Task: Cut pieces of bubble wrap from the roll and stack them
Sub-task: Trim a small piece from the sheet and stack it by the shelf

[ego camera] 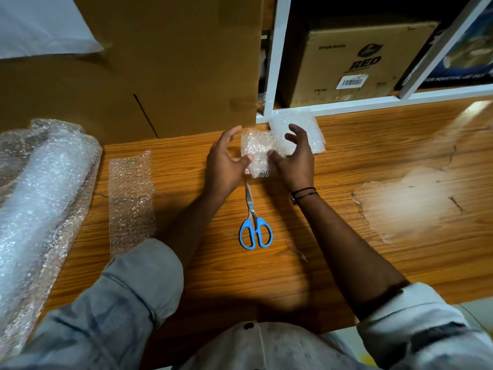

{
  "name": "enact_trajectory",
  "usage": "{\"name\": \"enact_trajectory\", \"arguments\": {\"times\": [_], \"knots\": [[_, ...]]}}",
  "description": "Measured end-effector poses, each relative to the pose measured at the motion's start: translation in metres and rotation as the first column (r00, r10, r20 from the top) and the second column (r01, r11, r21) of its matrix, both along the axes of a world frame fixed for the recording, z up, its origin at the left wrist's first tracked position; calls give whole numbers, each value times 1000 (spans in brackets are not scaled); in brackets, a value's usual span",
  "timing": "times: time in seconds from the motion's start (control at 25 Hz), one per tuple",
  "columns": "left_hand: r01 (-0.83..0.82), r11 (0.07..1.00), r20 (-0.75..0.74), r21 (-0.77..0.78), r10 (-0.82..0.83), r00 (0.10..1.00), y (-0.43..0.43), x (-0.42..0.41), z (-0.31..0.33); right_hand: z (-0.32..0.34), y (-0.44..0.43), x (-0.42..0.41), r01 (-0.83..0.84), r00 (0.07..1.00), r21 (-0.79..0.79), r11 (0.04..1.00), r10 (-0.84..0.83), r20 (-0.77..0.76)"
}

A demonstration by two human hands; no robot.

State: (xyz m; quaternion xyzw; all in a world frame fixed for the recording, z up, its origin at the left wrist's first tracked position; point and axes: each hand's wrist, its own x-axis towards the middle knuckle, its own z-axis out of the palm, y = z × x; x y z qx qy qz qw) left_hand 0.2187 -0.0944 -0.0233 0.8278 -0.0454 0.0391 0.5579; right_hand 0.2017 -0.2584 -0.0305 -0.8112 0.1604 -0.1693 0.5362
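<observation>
A small cut piece of bubble wrap [256, 152] is held between my two hands above the wooden table [373, 161]. My left hand [225, 166] pinches its left edge with thumb and fingers. My right hand [296, 156] grips its right edge, fingers spread. Just behind lies a stack of cut pieces [293, 121] by the white shelf frame. The big bubble wrap roll [40, 198] lies at the left, and a long cut strip [130, 198] rests flat beside it. Blue-handled scissors [254, 222] lie shut on the table between my forearms.
A large cardboard box [160, 62] stands at the back of the table. To its right a white shelf frame [272, 76] holds a carton marked RED [357, 62]. Worn, peeling patches [413, 198] mark the table's right side.
</observation>
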Motion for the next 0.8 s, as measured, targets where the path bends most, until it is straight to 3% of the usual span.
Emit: {"name": "enact_trajectory", "arguments": {"times": [0.32, 0.44, 0.56, 0.68, 0.8], "knots": [[19, 999, -8, -43, -20, 1000, -93, 60, -2, 9, -88, 57, 15, 993, -225, 974, 13, 121], [-13, 998, 13, 59, 12, 1000, -118, 83, 1, 9, -112, 81, -11, 991, -295, 955, 49, 122], [-41, 982, -22, 183, 46, 999, -131, 92, -7, 4, -127, 96, -115, 991, -358, 927, 133, 27], [-93, 941, 18, 326, 92, 996, -132, 93, -22, -10, -132, 96, -197, 979, -536, 821, 141, -144], [-84, 831, 50, 549, 68, 996, -135, 84, -25, -12, -127, 88, -196, 972, -782, 592, 224, -74]]}}
